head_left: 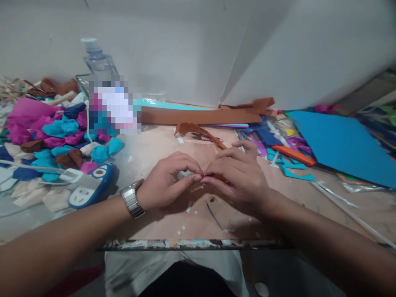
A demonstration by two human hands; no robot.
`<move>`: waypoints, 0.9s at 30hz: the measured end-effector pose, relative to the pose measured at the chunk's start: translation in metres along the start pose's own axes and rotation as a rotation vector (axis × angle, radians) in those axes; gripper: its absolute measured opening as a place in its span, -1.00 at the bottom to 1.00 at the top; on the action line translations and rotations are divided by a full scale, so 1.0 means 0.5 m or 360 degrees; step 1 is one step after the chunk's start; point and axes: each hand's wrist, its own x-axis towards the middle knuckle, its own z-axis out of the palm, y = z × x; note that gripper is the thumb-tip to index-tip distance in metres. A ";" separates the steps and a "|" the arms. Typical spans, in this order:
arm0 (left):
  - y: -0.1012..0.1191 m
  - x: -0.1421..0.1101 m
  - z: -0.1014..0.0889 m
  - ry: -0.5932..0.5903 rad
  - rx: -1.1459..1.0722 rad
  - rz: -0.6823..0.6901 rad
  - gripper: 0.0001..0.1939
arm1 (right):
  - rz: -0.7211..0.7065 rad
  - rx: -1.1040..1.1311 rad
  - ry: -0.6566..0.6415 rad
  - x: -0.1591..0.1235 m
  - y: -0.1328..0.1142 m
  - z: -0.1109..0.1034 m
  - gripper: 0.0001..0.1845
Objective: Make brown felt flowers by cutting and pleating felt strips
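Observation:
My left hand [168, 181], with a metal watch [132, 201] on its wrist, and my right hand [238, 175] meet at the middle of the table. Both are closed in a pinch, fingertips touching, on a small brown paper piece [216, 177] that is mostly hidden under my right fingers. A strip of brown cut paper [201, 132] lies on the table just beyond my hands.
A heap of pink, blue, turquoise and brown paper petals [55, 132] fills the left. A blue-and-white power strip [89, 187] lies near my left wrist. A water bottle [97, 60] stands at the back. Long brown sheet [201, 115], blue sheet [343, 144], orange cutter [293, 156] and scraps lie right.

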 end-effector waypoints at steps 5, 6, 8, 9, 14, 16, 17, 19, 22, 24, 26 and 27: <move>-0.001 -0.002 0.000 0.0001 -0.0017 0.0014 -0.91 | 0.0001 -0.0013 -0.0023 0.000 0.001 0.000 -0.88; -0.001 -0.003 0.000 0.0004 -0.0019 0.0011 -0.91 | -0.0003 -0.0011 -0.0021 0.000 0.001 0.000 -0.88; -0.001 -0.003 0.000 0.0015 -0.0019 0.0009 -0.91 | -0.0008 -0.0001 -0.0003 0.000 0.000 0.000 -0.87; -0.002 -0.003 0.000 0.0020 -0.0018 0.0012 -0.91 | -0.0008 0.0006 0.0007 0.001 0.000 0.000 -0.87; -0.003 -0.002 0.001 0.0026 -0.0018 0.0037 -0.93 | 0.0017 0.0016 -0.0008 0.002 -0.003 -0.001 -0.87; -0.002 -0.002 0.000 0.0030 -0.0021 0.0040 -0.93 | 0.0020 0.0010 -0.0011 0.003 -0.004 -0.002 -0.87; -0.001 -0.001 0.000 0.0033 -0.0022 0.0041 -0.93 | 0.0016 0.0007 -0.0006 0.003 -0.004 -0.002 -0.87; 0.000 -0.001 -0.001 0.0043 -0.0023 0.0039 -0.93 | 0.0007 0.0001 0.0001 0.002 -0.004 -0.002 -0.87; 0.001 -0.002 0.000 0.0051 -0.0021 0.0025 -0.93 | 0.0015 0.0003 -0.0006 0.002 -0.004 -0.001 -0.88; 0.001 -0.002 0.001 0.0050 -0.0029 0.0015 -0.93 | 0.0027 0.0006 -0.0015 0.001 -0.005 -0.001 -0.88; 0.000 -0.002 0.001 0.0042 -0.0040 0.0013 -0.93 | 0.0035 -0.0001 -0.0017 0.001 -0.006 0.000 -0.88; -0.001 -0.003 0.001 0.0037 -0.0046 0.0014 -0.93 | 0.0038 -0.0007 -0.0017 0.001 -0.006 0.000 -0.88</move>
